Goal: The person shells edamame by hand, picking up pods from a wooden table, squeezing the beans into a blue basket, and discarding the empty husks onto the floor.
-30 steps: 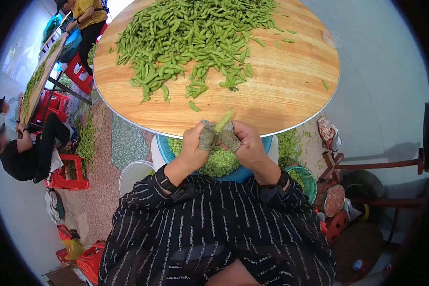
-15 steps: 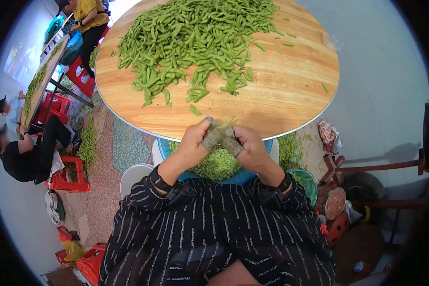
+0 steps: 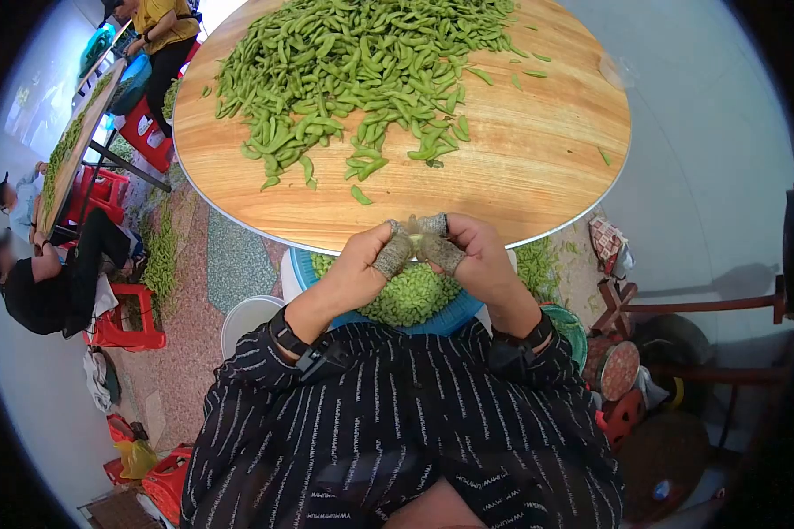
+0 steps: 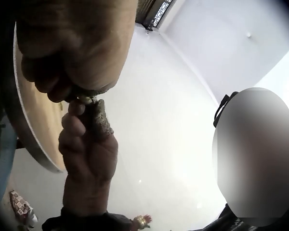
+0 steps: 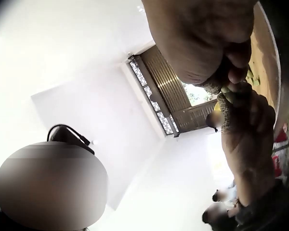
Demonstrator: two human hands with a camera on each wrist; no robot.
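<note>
Two hands meet at the near edge of one round wooden table point(image 3: 538, 167): the left hand point(image 3: 362, 264) and the right hand point(image 3: 476, 260) both pinch one small pale green pod point(image 3: 415, 236) between cloth-wrapped fingertips. One blue basin point(image 3: 454, 319) of shelled beans sits just below them. One big heap of pods point(image 3: 362, 62) covers the far half, too many to count

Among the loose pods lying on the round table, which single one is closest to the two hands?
The lone pod lying apart on bare wood, below the big pile, just above the left hand and right hand.
</note>
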